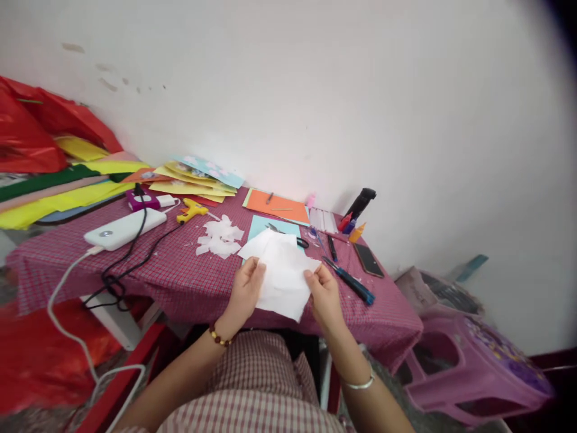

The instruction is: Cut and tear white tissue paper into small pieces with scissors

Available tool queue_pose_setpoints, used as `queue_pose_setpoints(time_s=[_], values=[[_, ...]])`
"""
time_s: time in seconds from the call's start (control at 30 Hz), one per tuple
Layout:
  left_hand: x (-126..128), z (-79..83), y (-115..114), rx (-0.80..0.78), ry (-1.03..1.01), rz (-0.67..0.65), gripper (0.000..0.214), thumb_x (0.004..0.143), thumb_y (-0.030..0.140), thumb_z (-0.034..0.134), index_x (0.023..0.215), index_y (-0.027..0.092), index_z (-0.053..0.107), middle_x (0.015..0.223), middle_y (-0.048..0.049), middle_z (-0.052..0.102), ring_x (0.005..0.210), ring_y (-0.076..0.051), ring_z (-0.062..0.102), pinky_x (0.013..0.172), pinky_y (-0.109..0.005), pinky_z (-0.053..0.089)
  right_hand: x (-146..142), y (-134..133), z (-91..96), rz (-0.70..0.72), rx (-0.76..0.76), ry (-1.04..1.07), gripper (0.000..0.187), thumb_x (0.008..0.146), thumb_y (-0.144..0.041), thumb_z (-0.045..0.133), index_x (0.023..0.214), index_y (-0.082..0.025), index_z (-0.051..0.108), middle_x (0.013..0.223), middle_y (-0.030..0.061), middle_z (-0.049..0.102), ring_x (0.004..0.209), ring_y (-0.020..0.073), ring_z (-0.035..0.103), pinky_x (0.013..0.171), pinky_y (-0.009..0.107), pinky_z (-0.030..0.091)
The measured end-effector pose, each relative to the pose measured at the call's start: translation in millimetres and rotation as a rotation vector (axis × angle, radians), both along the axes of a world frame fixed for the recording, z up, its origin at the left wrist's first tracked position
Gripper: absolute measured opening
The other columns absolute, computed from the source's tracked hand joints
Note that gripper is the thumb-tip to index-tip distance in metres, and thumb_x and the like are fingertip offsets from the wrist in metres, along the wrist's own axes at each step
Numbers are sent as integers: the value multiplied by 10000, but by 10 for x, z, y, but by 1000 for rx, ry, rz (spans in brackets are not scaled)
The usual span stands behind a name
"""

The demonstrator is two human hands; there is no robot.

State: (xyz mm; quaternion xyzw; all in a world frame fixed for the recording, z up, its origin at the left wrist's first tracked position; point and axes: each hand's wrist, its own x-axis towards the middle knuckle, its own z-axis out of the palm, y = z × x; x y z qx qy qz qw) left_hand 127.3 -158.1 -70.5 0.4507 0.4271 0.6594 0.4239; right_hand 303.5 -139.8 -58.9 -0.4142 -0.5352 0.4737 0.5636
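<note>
Desk: a low desk (pixel 180 270) under a red-checked cloth, pushed right up against the wall, and it's crowded.
Room: a plain white wall (pixel 315 90) with a few scuffs, and a pink plastic stool (pixel 469 367) off the desk's right end.
Far left: a red bag (pixel 27 132) slumps over a stack of coloured sheets (pixel 67 186) in yellow, green and pink.
Left of centre: a white power bank (pixel 126 228) with cables trailing off the edge, and a yellow glue gun (pixel 192 210) just beyond it.
Middle: a heap of white paper scraps (pixel 220 237) lies on the cloth, near the hands.
Back edge: an orange card (pixel 279 206) lies flat, with a light blue card (pixel 261 225) in front of it.
Right side: a blue pen (pixel 349 279) and a dark phone (pixel 368 260) lie close together on the cloth.
Left hand: the left hand (pixel 246 288) is closed in a pinch, thumb on top, gripping the left edge of the white sheet (pixel 283 276).
Right hand: the right hand (pixel 323 291) is pinched shut too, on the sheet's right edge.
White sheet: it's held between both hands at the desk's near edge, its top corner over the blue card.
</note>
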Motion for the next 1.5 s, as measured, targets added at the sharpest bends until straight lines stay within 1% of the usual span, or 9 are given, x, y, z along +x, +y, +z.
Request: queue_pose_setpoints(time_s=[0.2,0.37,0.53,0.73,0.9,1.1,1.3,1.4,1.5], values=[[-91,19,-64,-158,184,-409,326,677,234,727,977,110,692,860,-57,722,730,-179,634,674,-277,501,20,27,33,37,-16,39,280,777,-423,731,860,-200,583,624,-40,542,533,113,455,509,220,359],[-303,103,-76,-234,196,-529,337,679,301,758,950,103,725,861,-68,744,707,-176,645,664,-273,500,-39,-16,87,-12,41,47,296,755,-437,732,814,-205,558,598,-51,519,518,103,446,499,214,368],[-359,148,-19,-212,73,-437,446,741,453,745,1029,116,701,826,-63,732,657,-165,627,603,-260,482,-14,-57,288,22,71,156,330,734,-465,729,790,-215,521,618,-58,483,522,88,413,486,195,350],[-201,212,-18,-74,130,-237,482,844,502,623,1142,125,658,803,-53,718,585,-144,582,533,-244,440,13,-90,377,340,93,42,467,713,-546,737,1005,-207,602,953,26,651,847,155,605,733,262,505],[-186,413,37,-81,212,-301,401,837,473,638,1055,137,657,767,-42,695,635,-156,602,572,-256,483,-30,-27,268,218,-40,56,404,735,-546,702,823,-168,589,568,-42,545,451,84,462,414,208,402],[-432,551,150,-97,130,-253,206,838,384,612,804,189,554,440,111,339,341,-57,243,355,-174,208,24,11,317,143,-64,174,388,690,-508,743,724,-179,539,505,-72,482,369,52,386,323,186,339],[-399,602,-152,396,795,104,149,913,239,501,892,175,634,667,1,614,570,-116,550,545,-230,439,-6,-4,271,157,-163,132,378,684,-489,749,775,-163,581,551,-61,505,411,60,412,344,188,367],[-206,682,-407,808,1126,18,128,894,161,532,948,167,647,806,-46,680,749,-156,621,726,-287,509,-65,-47,229,237,-196,96,356,692,-469,756,784,-154,616,570,-49,537,457,75,454,382,190,395],[-43,703,-517,833,1362,-185,323,875,197,602,1197,184,606,1189,-93,666,1151,-241,582,1057,-457,419,-105,-92,213,318,-195,150,315,653,-394,803,772,-151,643,634,-27,612,534,84,528,482,192,453]])
